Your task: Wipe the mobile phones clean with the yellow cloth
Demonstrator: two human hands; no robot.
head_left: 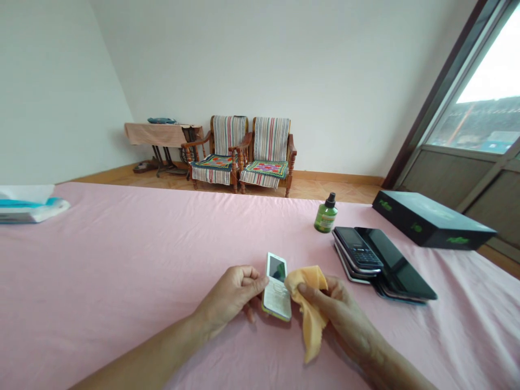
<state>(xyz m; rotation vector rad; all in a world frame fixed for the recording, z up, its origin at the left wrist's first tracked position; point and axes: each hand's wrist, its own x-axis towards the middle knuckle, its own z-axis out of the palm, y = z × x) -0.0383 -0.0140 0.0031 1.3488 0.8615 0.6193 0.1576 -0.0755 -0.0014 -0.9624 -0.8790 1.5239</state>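
A white keypad mobile phone with a yellowish lower edge is tilted up above the pink cloth, its small screen and keys facing me. My left hand grips it by its left edge, thumb on the front and fingers behind. In my right hand a crumpled yellow cleaning cloth is pinched, with a loose end hanging down. The cloth's bunched part is against or very near the phone's right edge; I cannot tell whether they touch.
Right of my hands lie stacked keypad phones beside stacked tablets. Behind them stand a green bottle with a black cap and a black box. A tissue pack lies far left. Two wooden chairs stand beyond the pink-covered surface.
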